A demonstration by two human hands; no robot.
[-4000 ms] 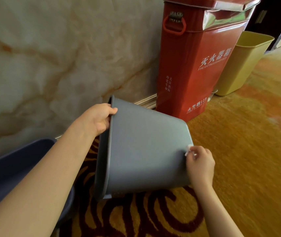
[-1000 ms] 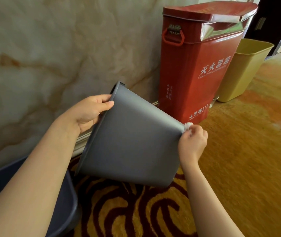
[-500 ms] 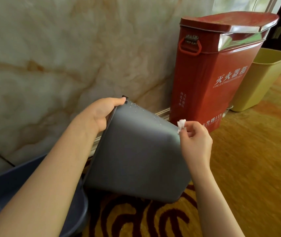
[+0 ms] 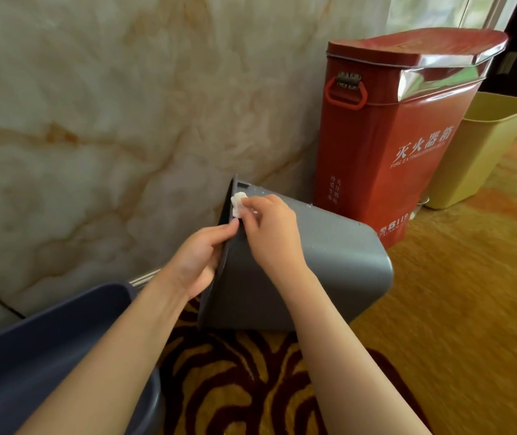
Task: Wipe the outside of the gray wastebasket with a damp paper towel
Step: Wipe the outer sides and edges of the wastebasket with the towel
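The gray wastebasket [image 4: 339,265] lies tipped on its side on the carpet, its open mouth facing left toward the marble wall and its base pointing right. My left hand [image 4: 196,262] grips the rim at the mouth, thumb on the outside. My right hand [image 4: 269,230] pinches a small crumpled white paper towel [image 4: 237,204] and presses it against the outer wall just below the rim, near the top edge. Water droplets dot the basket's upper side.
A dark blue bin [image 4: 40,356] stands at the lower left under my left forearm. A red fire-extinguisher box [image 4: 398,136] stands behind the basket, and a yellow wastebasket [image 4: 477,152] beside it. The marble wall [image 4: 109,105] runs along the left.
My right hand has carried the paper towel from the basket's base corner leftward up to the rim. The basket has tipped lower, its base swinging right. My left hand stays on the rim.
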